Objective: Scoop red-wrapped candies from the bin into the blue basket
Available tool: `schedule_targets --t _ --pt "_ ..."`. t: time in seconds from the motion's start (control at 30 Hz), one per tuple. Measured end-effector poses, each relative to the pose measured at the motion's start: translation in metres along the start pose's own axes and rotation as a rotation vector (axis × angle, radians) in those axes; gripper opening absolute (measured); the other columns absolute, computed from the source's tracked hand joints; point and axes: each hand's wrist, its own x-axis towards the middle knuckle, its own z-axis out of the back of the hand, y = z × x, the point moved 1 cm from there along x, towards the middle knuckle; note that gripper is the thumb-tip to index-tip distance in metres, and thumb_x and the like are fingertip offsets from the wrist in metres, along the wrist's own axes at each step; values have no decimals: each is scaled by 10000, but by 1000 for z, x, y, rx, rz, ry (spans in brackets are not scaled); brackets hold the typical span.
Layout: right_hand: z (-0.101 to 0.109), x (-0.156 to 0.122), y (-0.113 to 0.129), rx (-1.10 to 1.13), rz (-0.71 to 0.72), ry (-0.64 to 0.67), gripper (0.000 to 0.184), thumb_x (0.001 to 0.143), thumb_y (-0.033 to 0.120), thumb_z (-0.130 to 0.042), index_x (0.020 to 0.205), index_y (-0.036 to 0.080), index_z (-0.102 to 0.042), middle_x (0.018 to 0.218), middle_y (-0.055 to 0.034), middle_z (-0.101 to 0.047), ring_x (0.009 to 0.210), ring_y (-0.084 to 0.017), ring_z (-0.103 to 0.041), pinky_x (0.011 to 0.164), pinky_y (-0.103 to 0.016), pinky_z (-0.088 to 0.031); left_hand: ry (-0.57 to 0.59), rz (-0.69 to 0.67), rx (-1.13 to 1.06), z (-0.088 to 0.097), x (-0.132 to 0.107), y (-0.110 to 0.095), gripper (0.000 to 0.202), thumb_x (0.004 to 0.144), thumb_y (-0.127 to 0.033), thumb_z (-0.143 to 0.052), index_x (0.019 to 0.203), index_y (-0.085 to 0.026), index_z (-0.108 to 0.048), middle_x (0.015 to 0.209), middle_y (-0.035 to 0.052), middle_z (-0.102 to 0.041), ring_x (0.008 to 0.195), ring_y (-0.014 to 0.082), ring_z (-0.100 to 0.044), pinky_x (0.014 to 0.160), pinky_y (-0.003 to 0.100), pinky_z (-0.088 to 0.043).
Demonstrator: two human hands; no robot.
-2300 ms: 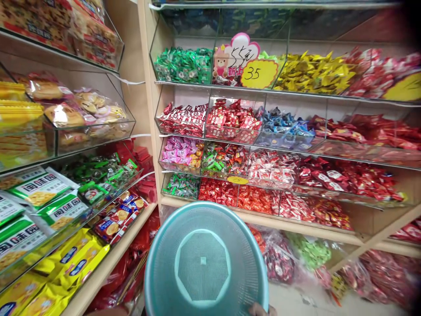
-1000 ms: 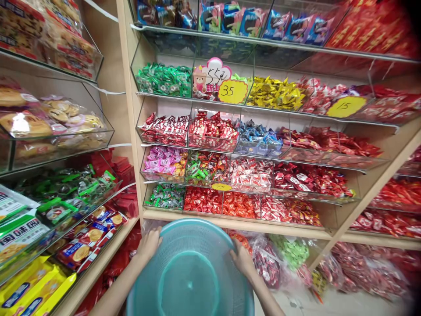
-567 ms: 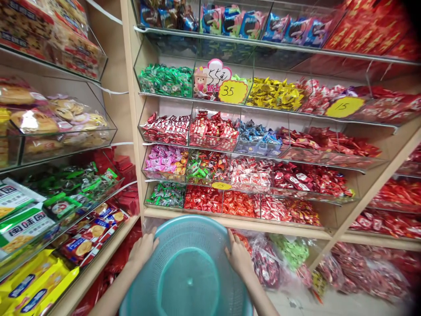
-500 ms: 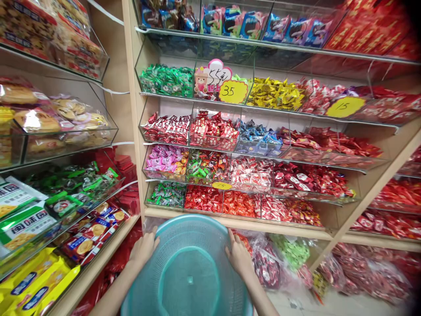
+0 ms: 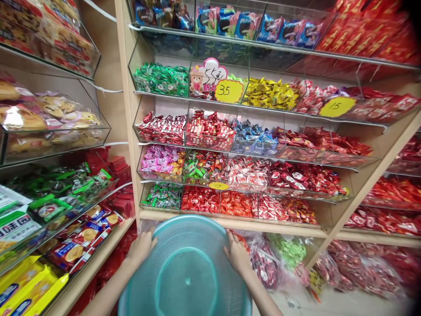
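A large round teal plastic basket (image 5: 189,232) with perforated sides is at the bottom middle, its inside bare. My left hand (image 5: 142,248) is closed over its rim on the left, thumb on the inner side. On the right, my right hand (image 5: 237,253) grips the opposite rim in the same way, fingers partly hidden beyond the edge. The basket tilts so its inside faces me. Just past its far rim stand the lowest bins of wrapped candy: green (image 5: 162,195), red (image 5: 200,199) and orange-red (image 5: 238,203).
Wooden shelves with clear bins of candy rise ahead, with yellow price tags (image 5: 229,91) on them. Shelves of packaged biscuits (image 5: 83,239) angle in close on the left. Plastic bags of candy (image 5: 265,259) lie on the floor at right, beside a slanting wooden post (image 5: 345,219).
The view has shifted slightly, so the shelves sit a little further left. Both hands keep their hold on the basket, which stays nearly in the same place.
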Motion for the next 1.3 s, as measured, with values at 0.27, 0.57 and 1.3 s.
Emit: schedule_targets --t 0.27,0.57,1.3 --pt "32 80 37 -51 -11 11 400 894 420 -403 1205 177 -467 1135 -151 -580 1052 -256 -577 820 -334 -434 56 -4 -14 8 43 -32 603 849 -554 -260 1135 -117 -562 1081 217 -651 1010 372 -611 807 469 -463" --pt "2 179 96 -139 -72 -21 705 834 592 -416 1332 103 -317 1177 -253 -455 932 -287 -626 738 -379 -483 4 -49 -23 -14 50 -39 498 906 -440 -245 1155 -121 -535 951 173 -698 900 317 -663 709 385 -492" --pt "-8 208 77 -90 59 39 333 893 332 -432 1186 174 -418 1207 -163 -472 904 -242 -637 711 -327 -480 59 -97 -27 -32 81 -36 479 921 -348 -225 1291 -115 -422 1170 161 -624 944 280 -643 727 369 -490"
